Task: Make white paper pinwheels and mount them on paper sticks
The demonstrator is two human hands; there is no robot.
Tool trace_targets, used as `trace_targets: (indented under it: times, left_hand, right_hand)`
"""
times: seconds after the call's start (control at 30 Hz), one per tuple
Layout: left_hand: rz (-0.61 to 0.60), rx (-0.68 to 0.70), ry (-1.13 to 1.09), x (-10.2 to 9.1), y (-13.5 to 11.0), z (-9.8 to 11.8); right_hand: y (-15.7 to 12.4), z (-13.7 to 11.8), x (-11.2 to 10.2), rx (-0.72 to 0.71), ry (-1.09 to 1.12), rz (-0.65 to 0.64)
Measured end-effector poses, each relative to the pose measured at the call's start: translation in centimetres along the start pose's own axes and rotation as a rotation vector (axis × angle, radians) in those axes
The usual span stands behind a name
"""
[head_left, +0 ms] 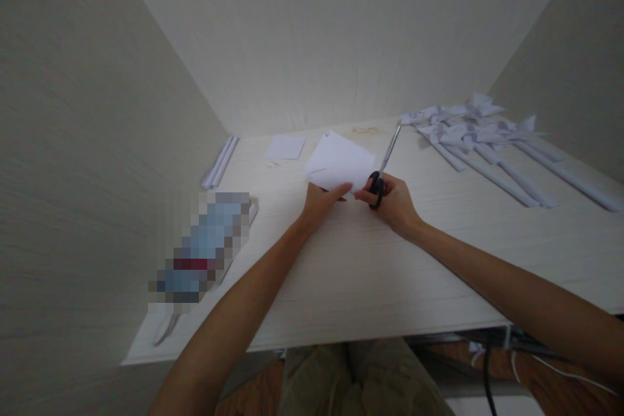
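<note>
A white sheet of paper (341, 159) with cut slits at its corners is tilted up over the middle of the table. My left hand (325, 200) grips its near left edge, thumb on top and fingers beneath. In my right hand (392, 201) is a pair of scissors (387, 156) with black handles, blades pointing up and away from the paper. The thumb and index fingertips of that hand touch the paper's near corner. Beyond the paper to the left, a small white paper square (286, 147) lies flat.
Several paper pinwheels on rolled paper sticks (487, 143) lie at the right. Two or so paper rolls (220, 162) rest at the left wall. A blurred-out object (209, 240) is at the left. Walls (341, 32) enclose the table (331, 299) on three sides.
</note>
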State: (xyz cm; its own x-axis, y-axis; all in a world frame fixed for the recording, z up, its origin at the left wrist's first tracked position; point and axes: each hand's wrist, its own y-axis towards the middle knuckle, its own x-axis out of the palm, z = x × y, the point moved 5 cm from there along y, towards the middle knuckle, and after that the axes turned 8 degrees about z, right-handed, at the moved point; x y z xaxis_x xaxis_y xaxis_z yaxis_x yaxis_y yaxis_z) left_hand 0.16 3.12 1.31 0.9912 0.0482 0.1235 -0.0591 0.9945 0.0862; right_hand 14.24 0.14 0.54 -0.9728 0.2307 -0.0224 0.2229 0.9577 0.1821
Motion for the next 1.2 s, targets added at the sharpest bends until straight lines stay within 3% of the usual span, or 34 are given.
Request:
trace_targets:
  times: [0.17, 0.33, 0.53, 0.73, 1.2]
  left_hand:
    - [0.183, -0.061, -0.247, -1.5, 1.3, -0.5]
    - [0.224, -0.105, -0.457, -2.3, 1.9, -0.4]
    - [0.284, -0.143, -0.504, -2.6, 2.1, -0.4]
    - [0.305, -0.127, -0.49, -2.7, 2.1, -0.3]
    - [0.3, -0.165, -0.487, -2.5, 2.0, -0.5]
  right_hand:
    - [0.1, 0.1, 0.5, 0.078, 0.032, -0.116]
    - [-0.4, -0.3, 1.0, 0.133, 0.034, -0.229]
    - [-1.6, -1.2, 1.4, 0.004, -0.364, -0.395]
    - [-2.2, -1.6, 1.3, -0.111, -0.704, -0.374]
    - [-2.1, -1.8, 1.2, -0.098, -0.827, -0.335]
